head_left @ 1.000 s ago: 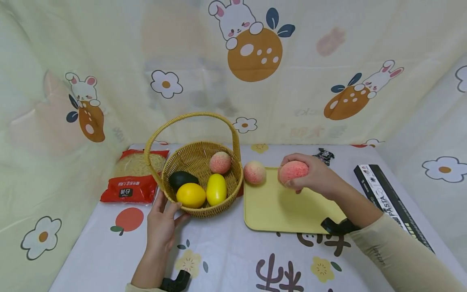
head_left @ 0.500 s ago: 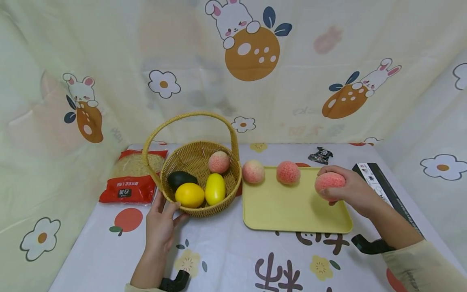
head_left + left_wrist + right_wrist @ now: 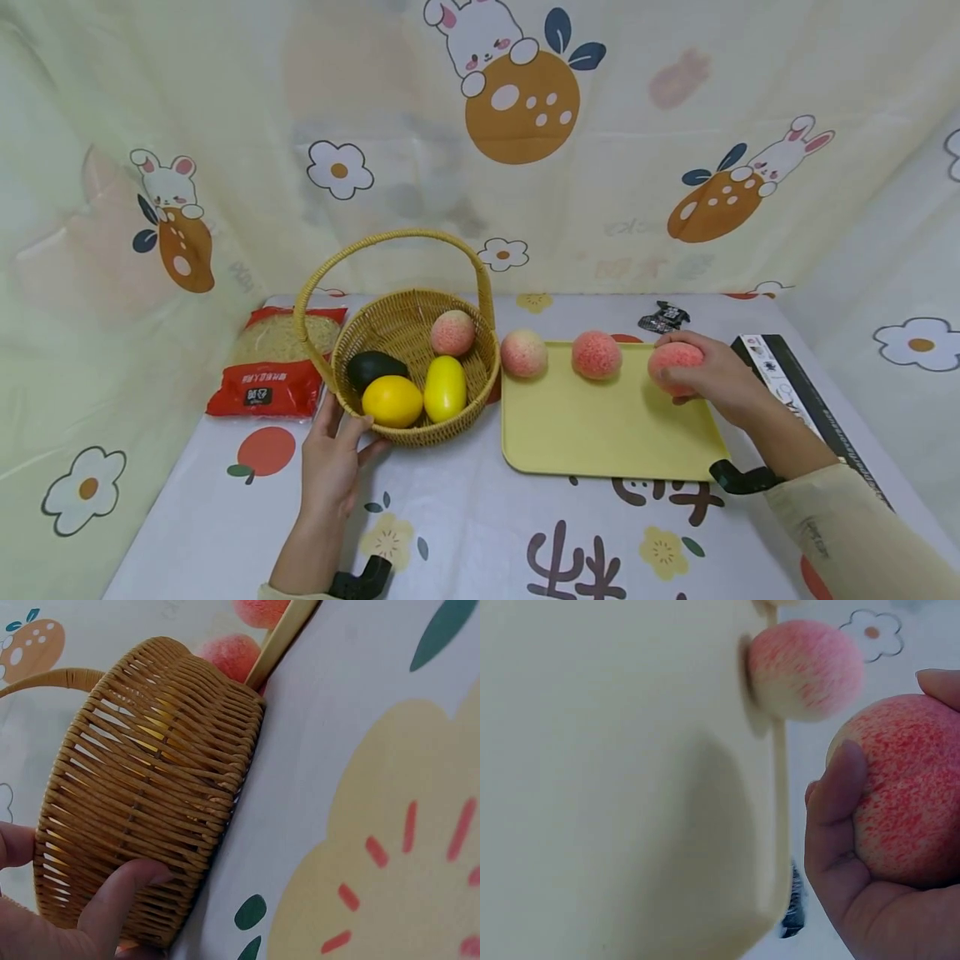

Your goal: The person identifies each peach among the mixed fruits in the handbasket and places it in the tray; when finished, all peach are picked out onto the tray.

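My right hand (image 3: 727, 379) grips a pink peach (image 3: 673, 367) over the right back part of the yellow tray (image 3: 592, 433). In the right wrist view, thumb and fingers wrap the held peach (image 3: 922, 802). Along the tray's back edge sit two more peaches, a paler one (image 3: 524, 354) at the left corner and a pinker one (image 3: 597, 355) in the middle. My left hand (image 3: 333, 462) holds the lower left side of a wicker basket (image 3: 438, 432), thumb against its weave. Inside lie a peach (image 3: 453, 333), a lemon (image 3: 392, 402), a yellow oval fruit (image 3: 446, 389) and a dark avocado (image 3: 375, 371).
A red-and-clear noodle packet (image 3: 270, 379) lies left of the basket. On the right is a long black-and-white pasta box (image 3: 795, 404), partly behind the right arm. A small black wrapped packet (image 3: 664, 317) rests behind the tray. The basket's tall handle (image 3: 397, 236) arches above it.
My right hand has set one peach down at the middle of the tray's back edge and moved right to another peach, which it now holds. The left hand and basket stay put.
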### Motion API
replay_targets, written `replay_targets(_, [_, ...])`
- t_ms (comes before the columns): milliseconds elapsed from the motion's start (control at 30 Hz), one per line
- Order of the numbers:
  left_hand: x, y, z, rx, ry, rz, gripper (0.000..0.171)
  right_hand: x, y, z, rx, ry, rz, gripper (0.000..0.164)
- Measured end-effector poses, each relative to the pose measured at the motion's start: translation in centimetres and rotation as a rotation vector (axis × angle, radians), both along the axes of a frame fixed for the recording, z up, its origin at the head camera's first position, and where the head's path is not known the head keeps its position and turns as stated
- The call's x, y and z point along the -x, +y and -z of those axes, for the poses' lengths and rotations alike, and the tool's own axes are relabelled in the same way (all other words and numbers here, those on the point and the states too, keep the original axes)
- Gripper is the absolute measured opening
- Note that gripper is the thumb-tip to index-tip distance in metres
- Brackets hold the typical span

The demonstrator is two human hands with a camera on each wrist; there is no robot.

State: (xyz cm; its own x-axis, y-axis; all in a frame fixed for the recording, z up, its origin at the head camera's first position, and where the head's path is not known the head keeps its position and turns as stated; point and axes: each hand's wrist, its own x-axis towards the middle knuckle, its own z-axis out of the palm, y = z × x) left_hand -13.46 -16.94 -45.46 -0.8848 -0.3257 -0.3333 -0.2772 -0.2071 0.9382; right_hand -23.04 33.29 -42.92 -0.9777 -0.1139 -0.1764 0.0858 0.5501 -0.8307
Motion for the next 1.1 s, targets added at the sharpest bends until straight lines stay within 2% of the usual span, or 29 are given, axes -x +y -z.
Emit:
replay_targets(233, [-0.1,0.1,0.0,0.005,-0.004,0.006,0.083,1.9,0.3,1.6,-0.028,-0.038,0.035,0.063])
replay_targets(367, [-0.1,0.0,0.1,0.006,-0.009,0.006,0.083,2.6,0.0,1.9,-0.058,-0.048,0.048,0.065])
replay_targets(567, [0.0,-0.1,0.1,0.009,-0.017,0.004,0.084,3.8,0.1,2.8,-0.134,-0.023,0.040,0.069])
replay_targets(867, [0.0,0.0,-0.1,0.011,-0.015,-0.002,0.082,3.9,-0.4,3.1,-0.173,0.027,0.028,0.072])
replay_targets(1100, [0.0,0.1,0.0,0.014,0.001,-0.002,0.083,3.5,0.0,3.1,-0.238,0.022,0.019,0.086])
